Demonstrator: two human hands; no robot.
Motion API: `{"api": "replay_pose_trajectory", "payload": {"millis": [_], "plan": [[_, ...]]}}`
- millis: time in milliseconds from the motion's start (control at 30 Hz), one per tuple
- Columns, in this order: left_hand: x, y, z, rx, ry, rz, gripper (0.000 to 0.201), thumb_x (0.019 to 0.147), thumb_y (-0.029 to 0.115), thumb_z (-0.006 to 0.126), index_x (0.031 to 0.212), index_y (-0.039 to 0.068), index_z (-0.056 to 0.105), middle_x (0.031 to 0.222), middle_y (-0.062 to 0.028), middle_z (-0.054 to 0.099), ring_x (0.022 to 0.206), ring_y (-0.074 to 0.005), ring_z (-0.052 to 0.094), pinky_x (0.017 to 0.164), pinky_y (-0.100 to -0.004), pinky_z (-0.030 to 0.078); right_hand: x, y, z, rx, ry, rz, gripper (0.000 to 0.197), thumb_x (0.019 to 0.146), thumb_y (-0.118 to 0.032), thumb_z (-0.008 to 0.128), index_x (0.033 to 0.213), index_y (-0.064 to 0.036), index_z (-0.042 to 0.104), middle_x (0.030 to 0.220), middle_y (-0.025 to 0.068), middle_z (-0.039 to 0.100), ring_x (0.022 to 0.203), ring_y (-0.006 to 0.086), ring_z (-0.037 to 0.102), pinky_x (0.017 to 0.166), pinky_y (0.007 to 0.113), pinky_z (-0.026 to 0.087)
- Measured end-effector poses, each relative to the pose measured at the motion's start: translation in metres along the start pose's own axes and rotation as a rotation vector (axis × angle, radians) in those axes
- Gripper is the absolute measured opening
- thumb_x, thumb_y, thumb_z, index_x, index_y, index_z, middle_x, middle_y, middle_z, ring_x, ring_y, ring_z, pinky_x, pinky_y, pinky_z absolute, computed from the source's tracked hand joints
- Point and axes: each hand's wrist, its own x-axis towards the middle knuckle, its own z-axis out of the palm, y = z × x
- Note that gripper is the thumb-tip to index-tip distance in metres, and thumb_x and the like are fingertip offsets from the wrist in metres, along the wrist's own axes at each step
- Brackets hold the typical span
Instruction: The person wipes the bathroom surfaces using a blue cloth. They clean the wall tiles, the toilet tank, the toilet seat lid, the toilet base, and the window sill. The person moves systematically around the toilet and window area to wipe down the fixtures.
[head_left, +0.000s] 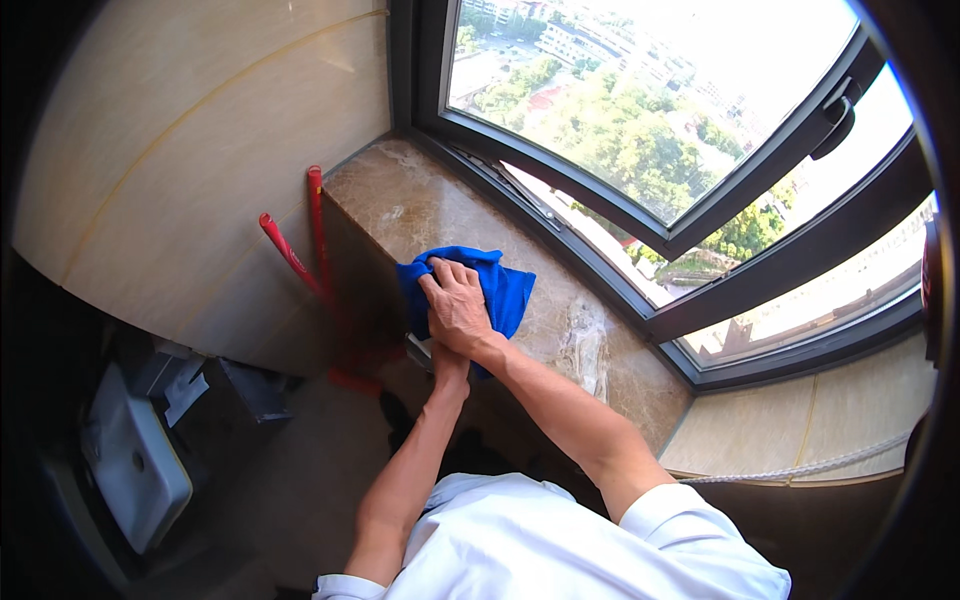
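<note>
A bright blue cloth (512, 290) lies bunched on the brown marble window sill (400, 190), over its near edge. My right hand (460, 308) is on top of it, fingers bent and gripping the fabric. My left hand comes in lower, its wrist (450, 370) just under the right hand. The right hand and the cloth hide its fingers, so what they hold does not show. Close to the left wrist is a small pale grey edge (418, 350) of something I cannot make out.
An outward-tilted window with a dark frame (560, 170) and handle (835, 120) borders the sill. Two red tubes (290, 255) stand by the beige tiled wall (200, 120). A white basin (135, 460) is at lower left. A white rope (810, 468) hangs at right.
</note>
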Motion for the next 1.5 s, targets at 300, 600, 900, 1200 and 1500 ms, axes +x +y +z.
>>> {"api": "replay_pose_trajectory", "payload": {"millis": [300, 600, 900, 1200, 1500], "plan": [[-0.003, 0.05, 0.008, -0.248, 0.12, -0.307, 0.041, 0.105, 0.017, 0.042, 0.145, 0.009, 0.042, 0.138, -0.0045, 0.05, 0.125, -0.0154, 0.049, 0.107, -0.0327, 0.037, 0.01, 0.001, 0.001, -0.074, -0.032, 0.087, 0.055, 0.063, -0.004, 0.068, 0.117, -0.0051, 0.058, 0.131, 0.0197, 0.054, 0.124, 0.0378, 0.049, 0.104, 0.048, 0.038], [0.035, 0.126, -0.024, -0.121, 0.13, -0.432, 0.035, 0.096, 0.013, 0.057, 0.13, 0.001, 0.055, 0.116, -0.0049, 0.061, 0.101, -0.0124, 0.057, 0.085, -0.0306, 0.046, 0.066, -0.006, 0.025, -0.099, -0.076, 0.168, 0.064, 0.058, -0.013, 0.075, 0.119, -0.0055, 0.056, 0.13, 0.0189, 0.053, 0.122, 0.0376, 0.048, 0.102, 0.047, 0.038], [0.068, 0.149, -0.049, -0.026, 0.021, -0.504, 0.028, 0.092, 0.011, 0.056, 0.119, 0.002, 0.059, 0.096, -0.0003, 0.059, 0.076, -0.0079, 0.05, 0.063, -0.0265, 0.04, 0.086, -0.011, 0.03, -0.131, -0.125, 0.216, 0.064, 0.057, -0.017, 0.079, 0.116, -0.0058, 0.057, 0.129, 0.0185, 0.053, 0.122, 0.0371, 0.048, 0.102, 0.047, 0.038], [0.091, 0.13, -0.066, -0.072, -0.023, -0.515, 0.043, 0.092, 0.01, 0.061, 0.132, -0.004, 0.055, 0.133, -0.0111, 0.058, 0.119, -0.0169, 0.055, 0.101, -0.033, 0.046, 0.094, -0.011, 0.034, -0.149, -0.109, 0.212, 0.064, 0.054, -0.021, 0.079, 0.111, -0.0036, 0.056, 0.128, 0.0192, 0.053, 0.117, 0.0382, 0.05, 0.097, 0.047, 0.039], [0.125, 0.17, -0.078, -0.076, 0.174, -0.449, 0.002, 0.091, 0.014, 0.058, 0.091, 0.012, 0.058, 0.067, 0.0037, 0.05, 0.047, -0.0061, 0.041, 0.042, -0.0252, 0.028, 0.135, -0.003, 0.061, -0.055, -0.088, 0.171, 0.063, 0.057, -0.022, 0.078, 0.113, -0.004, 0.057, 0.126, 0.0198, 0.054, 0.117, 0.0372, 0.049, 0.099, 0.046, 0.037]]}}
